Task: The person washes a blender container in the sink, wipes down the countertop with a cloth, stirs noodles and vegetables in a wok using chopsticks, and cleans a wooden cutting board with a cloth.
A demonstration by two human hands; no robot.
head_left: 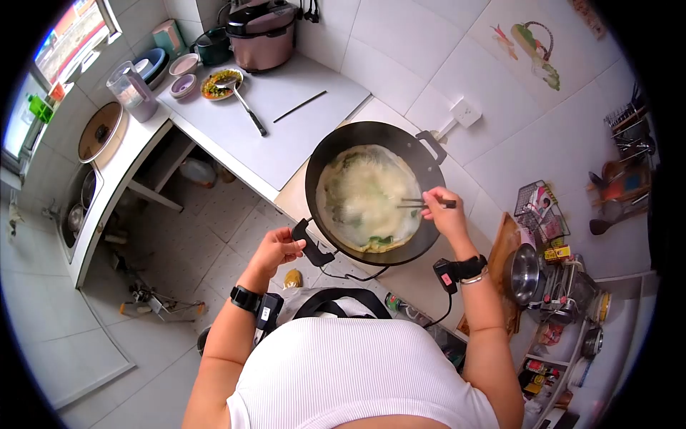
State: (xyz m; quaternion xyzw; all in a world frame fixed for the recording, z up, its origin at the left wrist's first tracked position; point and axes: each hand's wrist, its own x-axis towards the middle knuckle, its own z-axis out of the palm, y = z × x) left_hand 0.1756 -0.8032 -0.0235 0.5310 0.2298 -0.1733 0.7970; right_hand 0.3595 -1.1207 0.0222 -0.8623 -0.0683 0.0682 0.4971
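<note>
A large black wok (312,164) holds bubbling pale liquid (364,186) with green leaves in it, and steam blurs its middle. At the wok's near left side, my left hand (277,250) pinches the black side handle (313,247) between thumb and fingers. My right hand (444,211) is closed around a pair of dark chopsticks (410,204) above the right rim. Their tips reach over the liquid; whether they dip into it is hard to see.
Left of the wok, the counter (286,143) bears a single dark stick (300,106), a plate of chopped food (214,84) with a ladle (246,111), and a rice cooker (262,36). A metal bowl (525,273) and a wooden board (500,247) stand at right. A cable (357,277) hangs below the wok.
</note>
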